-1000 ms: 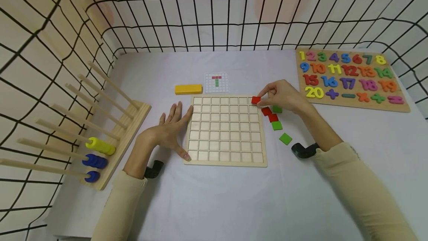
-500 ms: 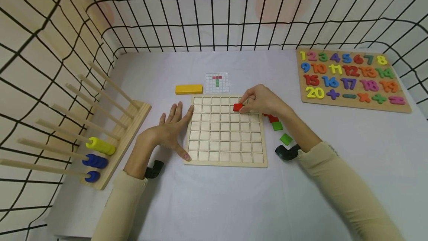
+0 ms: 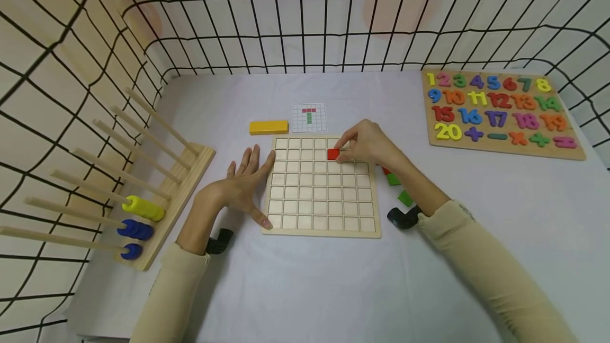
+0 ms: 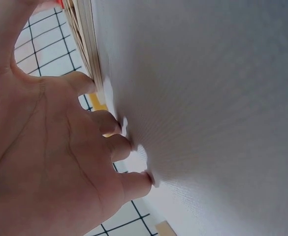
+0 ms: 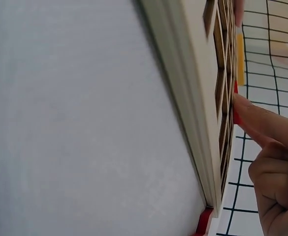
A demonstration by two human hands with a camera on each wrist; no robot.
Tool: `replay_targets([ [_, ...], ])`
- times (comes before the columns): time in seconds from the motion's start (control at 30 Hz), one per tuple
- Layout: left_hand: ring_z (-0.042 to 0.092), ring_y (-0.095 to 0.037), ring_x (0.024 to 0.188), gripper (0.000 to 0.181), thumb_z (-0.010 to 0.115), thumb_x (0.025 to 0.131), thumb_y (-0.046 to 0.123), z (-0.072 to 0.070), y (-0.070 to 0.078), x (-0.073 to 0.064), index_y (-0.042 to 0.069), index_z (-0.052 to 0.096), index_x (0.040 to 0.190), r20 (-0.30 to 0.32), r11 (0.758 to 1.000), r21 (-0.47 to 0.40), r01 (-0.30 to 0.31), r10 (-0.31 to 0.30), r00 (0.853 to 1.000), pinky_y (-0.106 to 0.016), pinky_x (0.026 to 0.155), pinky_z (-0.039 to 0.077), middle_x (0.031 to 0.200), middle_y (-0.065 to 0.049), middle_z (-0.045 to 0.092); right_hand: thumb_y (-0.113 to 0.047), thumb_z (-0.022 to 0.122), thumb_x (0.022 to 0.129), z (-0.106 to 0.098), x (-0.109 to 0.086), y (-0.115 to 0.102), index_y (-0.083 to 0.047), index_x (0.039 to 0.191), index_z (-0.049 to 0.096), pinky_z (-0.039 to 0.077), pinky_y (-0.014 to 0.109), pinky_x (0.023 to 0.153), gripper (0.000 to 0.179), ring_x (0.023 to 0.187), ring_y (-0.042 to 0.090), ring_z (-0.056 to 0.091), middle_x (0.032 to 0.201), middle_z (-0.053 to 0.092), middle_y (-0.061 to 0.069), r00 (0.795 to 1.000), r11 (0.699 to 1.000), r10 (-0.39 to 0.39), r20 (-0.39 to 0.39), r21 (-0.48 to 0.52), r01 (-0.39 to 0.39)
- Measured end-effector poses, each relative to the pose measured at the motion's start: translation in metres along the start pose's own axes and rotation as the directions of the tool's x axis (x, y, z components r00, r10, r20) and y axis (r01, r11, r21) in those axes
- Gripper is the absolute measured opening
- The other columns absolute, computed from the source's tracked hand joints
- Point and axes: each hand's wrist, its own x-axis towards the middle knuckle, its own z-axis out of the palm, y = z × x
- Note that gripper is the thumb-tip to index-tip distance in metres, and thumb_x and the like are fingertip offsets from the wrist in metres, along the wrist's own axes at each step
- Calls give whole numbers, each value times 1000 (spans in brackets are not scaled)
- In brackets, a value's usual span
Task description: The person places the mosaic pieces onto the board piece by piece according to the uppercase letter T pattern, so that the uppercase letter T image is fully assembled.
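I see a small red square tile (image 3: 333,154), flat-faced and bright, on a pale wooden grid board (image 3: 305,193) of seven by seven square cells. Taking the clock from the board's centre as the person sees it, the tile is just short of one o'clock, at the second row from the far edge, fifth cell from the left. Whether it sits fully down in that cell I can't tell.

The right hand (image 3: 369,144) reaches in from two o'clock, pinching the tile between thumb and forefinger, with the other fingers folded in toward the palm. The left hand (image 3: 240,189) is at nine o'clock, fingers spread wide: its forefinger is at the board's edge at ten, its thumb at the corner at eight, and the other fingertips rest on the white cloth (image 3: 305,290).

Out toward three o'clock, a green tile (image 3: 393,179) and a green square (image 3: 405,198) lie off the board, with a red piece (image 3: 386,170) mostly hidden by the right forearm. A pattern card (image 3: 309,117) lies just before twelve.
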Motion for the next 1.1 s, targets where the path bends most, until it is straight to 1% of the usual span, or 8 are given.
replay_targets([
  [0.17, -32, -38, 156, 160, 99, 60, 48, 0, 0, 0, 16, -16, 165, 2, 1000, -8, -1, 1, 1000, -68, 125, -11, 165, -21, -36, -15, 94, 73, 0, 1, 1, -8, 95, 84, 25, 26, 56, 24, 74, 19, 41, 73, 55, 1, 999, 999, 43, -17, 20, -43],
  [0.4, -33, -37, 156, 160, 99, 60, 48, 0, 0, -1, 16, -17, 165, 9, 1000, -5, 5, -5, 1000, -67, 126, -11, 165, -20, -36, -17, 94, 73, 1, 3, 5, -10, 101, 84, 24, 26, 55, 31, 67, 18, 39, 62, 38, -4, 997, 996, 76, 12, 49, -76],
  [0.47, -33, -37, 156, 160, 99, 60, 48, 0, 0, -1, 16, -17, 165, 9, 1000, -7, 3, -3, 1000, -67, 126, -11, 165, -20, -36, -18, 94, 74, -2, 2, 6, -11, 105, 84, 27, 28, 59, 33, 73, 19, 41, 68, 44, -3, 997, 995, 78, 21, 61, -79],
  [0.53, -33, -37, 156, 159, 99, 60, 48, -1, 0, -1, 16, -17, 165, 8, 1000, -6, 1, -1, 1000, -67, 126, -11, 165, -20, -36, -20, 93, 76, -6, -1, 7, -12, 109, 83, 28, 30, 63, 35, 82, 20, 42, 78, 48, -1, 996, 994, 86, 20, 64, -87],
  [0.6, -33, -37, 156, 159, 99, 60, 48, -1, 0, -1, 16, -17, 165, 9, 1000, -7, -1, 1, 1000, -67, 126, -12, 165, -20, -36, -22, 91, 79, -12, -5, 10, -13, 113, 82, 28, 30, 63, 36, 82, 22, 42, 81, 48, 2, 996, 994, 92, 8, 66, -92],
  [0.73, -33, -38, 155, 159, 99, 61, 47, -1, 0, -1, 15, -17, 165, 12, 1000, -8, -1, 2, 1000, -67, 125, -12, 165, -21, -36, -23, 85, 86, -27, -17, 20, -13, 117, 80, 26, 28, 56, 33, 69, 22, 39, 71, 38, 4, 995, 994, 98, -14, 43, -98],
  [0.9, -33, -38, 156, 159, 99, 60, 46, 0, 0, 0, 15, -17, 165, 6, 1000, -15, -3, 3, 1000, -68, 125, -12, 165, -21, -36, -24, 82, 89, -45, -32, 36, -12, 117, 79, 27, 28, 55, 31, 66, 21, 39, 66, 38, 2, 994, 995, 104, -38, 3, -104],
  [1.1, -32, -38, 156, 159, 99, 60, 47, -1, -1, 0, 15, -16, 165, 4, 1000, -20, -6, 6, 1000, -68, 125, -12, 165, -21, -36, -24, 80, 90, -58, -43, 55, -9, 120, 77, 24, 30, 54, 33, 62, 19, 36, 63, 35, 0, 993, 994, 110, -34, 10, -109],
])
